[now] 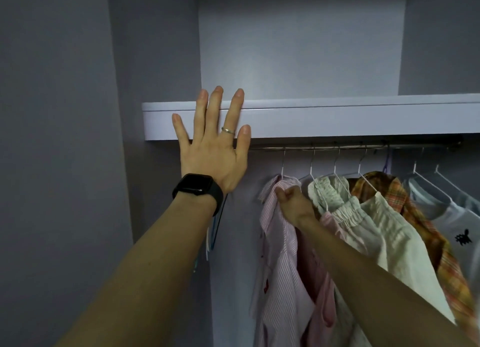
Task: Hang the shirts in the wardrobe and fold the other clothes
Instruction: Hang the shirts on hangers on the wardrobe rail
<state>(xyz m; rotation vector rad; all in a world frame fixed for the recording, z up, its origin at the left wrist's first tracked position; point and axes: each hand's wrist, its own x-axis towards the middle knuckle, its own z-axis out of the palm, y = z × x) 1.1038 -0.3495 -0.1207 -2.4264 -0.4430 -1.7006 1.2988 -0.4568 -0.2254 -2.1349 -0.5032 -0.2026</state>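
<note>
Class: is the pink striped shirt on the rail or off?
On: the shirt hangs from a hanger hooked over the rail; right hand grips its collar.

You face a home wardrobe (pixel 298 48), lilac-grey panels all round. Just under its shelf (pixel 337 120) runs a metal rail (pixel 324 147), and below the shelf everyday clothes hang on white wire hangers (pixel 368 183): a pink striped shirt (pixel 280 255), a cream garment (pixel 384 229), a plaid shirt (pixel 405 198), a white tee (pixel 454 222).

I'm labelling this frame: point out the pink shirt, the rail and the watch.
pink shirt (pixel 283 255): head view, striped front.
rail (pixel 350 147): head view, bare stretch between hooks.
watch (pixel 194 184): head view, its dark screen.
</note>
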